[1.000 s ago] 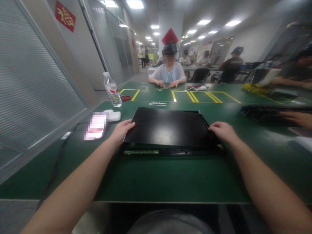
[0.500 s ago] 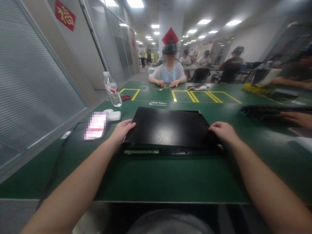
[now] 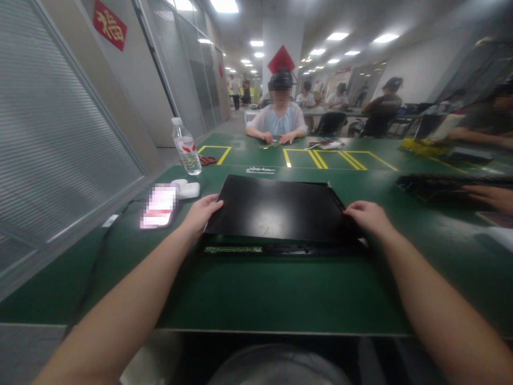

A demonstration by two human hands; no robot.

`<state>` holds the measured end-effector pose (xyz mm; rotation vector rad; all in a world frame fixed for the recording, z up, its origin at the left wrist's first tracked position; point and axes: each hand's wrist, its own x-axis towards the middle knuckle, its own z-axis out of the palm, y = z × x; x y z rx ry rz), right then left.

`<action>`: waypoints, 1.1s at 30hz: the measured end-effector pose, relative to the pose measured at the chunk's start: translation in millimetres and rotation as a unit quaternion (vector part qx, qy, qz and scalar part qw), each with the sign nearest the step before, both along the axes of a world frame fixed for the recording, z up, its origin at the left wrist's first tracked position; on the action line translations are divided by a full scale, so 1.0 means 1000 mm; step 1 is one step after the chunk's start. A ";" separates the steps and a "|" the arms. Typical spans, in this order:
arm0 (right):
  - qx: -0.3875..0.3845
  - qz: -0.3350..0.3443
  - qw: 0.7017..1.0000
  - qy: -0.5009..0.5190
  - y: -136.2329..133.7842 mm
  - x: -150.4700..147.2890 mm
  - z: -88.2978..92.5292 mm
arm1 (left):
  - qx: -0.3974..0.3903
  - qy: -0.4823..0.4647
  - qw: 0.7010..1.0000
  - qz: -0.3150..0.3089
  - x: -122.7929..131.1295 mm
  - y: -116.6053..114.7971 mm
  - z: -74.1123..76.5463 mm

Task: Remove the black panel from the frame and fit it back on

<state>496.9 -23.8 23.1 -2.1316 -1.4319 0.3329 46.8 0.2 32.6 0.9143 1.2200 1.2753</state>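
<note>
A glossy black flat panel (image 3: 276, 208), which looks like a display screen, is tilted over a black frame (image 3: 320, 249) on the table. Along the frame's near edge shows a narrow green circuit strip (image 3: 232, 249). My left hand (image 3: 204, 213) grips the panel's left edge, thumb on top and fingers beneath. At the right edge my right hand (image 3: 366, 215) pinches the panel near its corner, beside the frame's right side. The panel hides most of the frame, and the fingertips under it cannot be seen.
Left on the green table (image 3: 280, 299) are a lit phone (image 3: 160, 206), a white case (image 3: 188, 189), a water bottle (image 3: 187, 149) and red scissors (image 3: 208, 160). Small white pieces (image 3: 260, 170) lie beyond the panel. A co-worker (image 3: 278, 117) sits opposite; another person's hand (image 3: 491, 197) is at right.
</note>
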 end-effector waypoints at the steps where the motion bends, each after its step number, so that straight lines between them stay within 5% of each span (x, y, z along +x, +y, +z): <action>1: -0.001 -0.001 1.000 -0.002 0.000 0.000 0.000 | 0.003 0.004 1.000 -0.001 -0.001 0.000 0.000; 10: 0.003 0.001 1.000 0.000 0.002 0.003 -0.002 | 0.057 0.123 0.991 0.012 -0.015 0.013 -0.016; 19: -0.006 -0.007 0.999 0.049 0.003 0.007 -0.004 | 0.098 0.404 0.910 -0.001 -0.025 0.018 -0.021; 33: -0.004 -0.018 0.997 0.070 0.001 0.003 0.001 | 0.096 0.505 0.855 -0.065 -0.031 0.027 -0.036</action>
